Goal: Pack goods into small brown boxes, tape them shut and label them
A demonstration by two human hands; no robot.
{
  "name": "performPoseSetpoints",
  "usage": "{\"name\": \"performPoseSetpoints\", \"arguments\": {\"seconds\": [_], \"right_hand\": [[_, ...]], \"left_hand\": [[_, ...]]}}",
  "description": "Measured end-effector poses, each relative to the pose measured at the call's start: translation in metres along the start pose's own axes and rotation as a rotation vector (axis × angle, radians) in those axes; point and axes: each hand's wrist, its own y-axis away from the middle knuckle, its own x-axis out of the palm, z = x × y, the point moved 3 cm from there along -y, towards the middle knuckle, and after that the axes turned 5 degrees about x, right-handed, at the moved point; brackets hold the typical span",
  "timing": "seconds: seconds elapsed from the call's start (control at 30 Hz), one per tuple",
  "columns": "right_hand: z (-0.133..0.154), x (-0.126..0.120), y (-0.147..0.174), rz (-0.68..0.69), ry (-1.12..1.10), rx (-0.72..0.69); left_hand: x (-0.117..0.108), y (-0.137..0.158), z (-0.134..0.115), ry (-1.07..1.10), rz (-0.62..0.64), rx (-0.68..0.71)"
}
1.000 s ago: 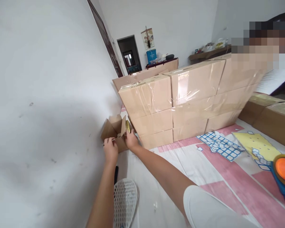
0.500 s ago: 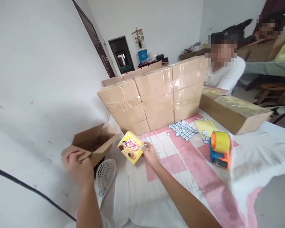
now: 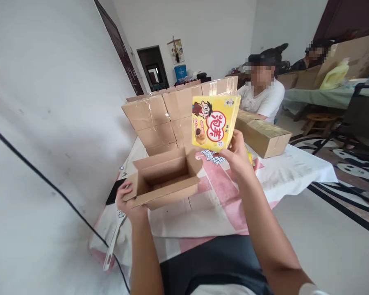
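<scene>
My left hand (image 3: 132, 200) grips the near left corner of an open cardboard box (image 3: 172, 197), its fingers wrapped over the flap. The box has its flaps up, and the part of its inside that shows holds nothing. In my right hand (image 3: 238, 155) is a yellow snack box (image 3: 213, 123) with a cartoon figure and red-outlined lettering, held by its lower right corner. It is raised above the table, to the right of and higher than the open box. The fingers behind the snack box are partly hidden.
A wall of taped cardboard boxes (image 3: 150, 116) stands at the back of the cloth-covered table (image 3: 178, 223). A long taped carton (image 3: 264, 135) lies to the right, beside a seated person (image 3: 264, 94). A white plastic handle (image 3: 112, 241) and a black cable (image 3: 49, 188) are at left.
The snack box has risen off the table and come closer, turned more upright in my right hand. My left hand has brought the open cardboard box rightward to the middle. The view has shifted.
</scene>
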Motion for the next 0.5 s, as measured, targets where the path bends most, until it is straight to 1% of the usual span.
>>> {"name": "performPoseSetpoints", "arguments": {"seconds": [0.07, 0.1, 0.17, 0.23, 0.33, 0.4, 0.5], "right_hand": [[0.026, 0.011, 0.001, 0.187, 0.161, -0.071], [0.034, 0.018, 0.003, 0.297, 0.277, -0.094], [0.040, 0.030, 0.008, 0.511, 0.564, -0.116], [0.033, 0.040, 0.012, 0.684, 0.866, -0.124], [0.009, 0.050, 0.013, 0.869, 1.217, -0.116], [-0.008, 0.058, 0.011, 0.944, 1.361, -0.114], [-0.024, 0.071, 0.009, 1.024, 1.435, -0.069]], "left_hand": [[0.013, 0.022, 0.007, 0.109, -0.055, -0.007], [0.020, 0.032, 0.011, 0.163, -0.076, -0.012], [0.030, 0.048, 0.017, 0.248, -0.084, -0.021], [0.036, 0.057, 0.022, 0.299, -0.063, -0.024], [0.034, 0.061, 0.028, 0.322, -0.031, -0.006], [0.030, 0.059, 0.031, 0.312, -0.013, 0.016], [0.024, 0.056, 0.031, 0.284, 0.023, 0.061]]}}
